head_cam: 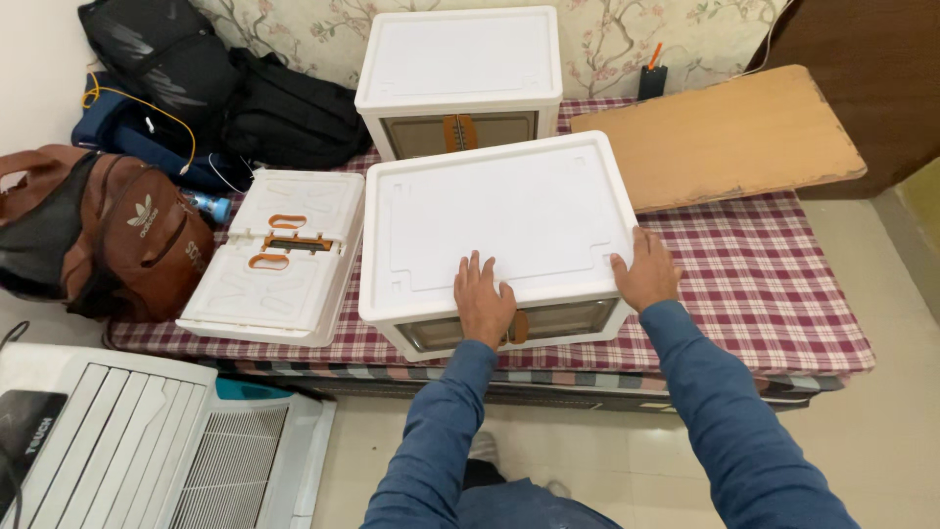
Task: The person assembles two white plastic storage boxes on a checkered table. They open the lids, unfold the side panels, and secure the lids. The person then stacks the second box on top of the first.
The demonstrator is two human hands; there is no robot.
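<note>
Both hands, left and right, flat, unclenched on white storage box.

Behind, a second white storage box against floral wallpaper. Left of centre, a folded-flat white box with orange handles — lying on the checked bedcover. Further left, a brown backpack and black bags. Leaning at right, a wooden board. Lower left, on the floor — a white air cooler.
</note>
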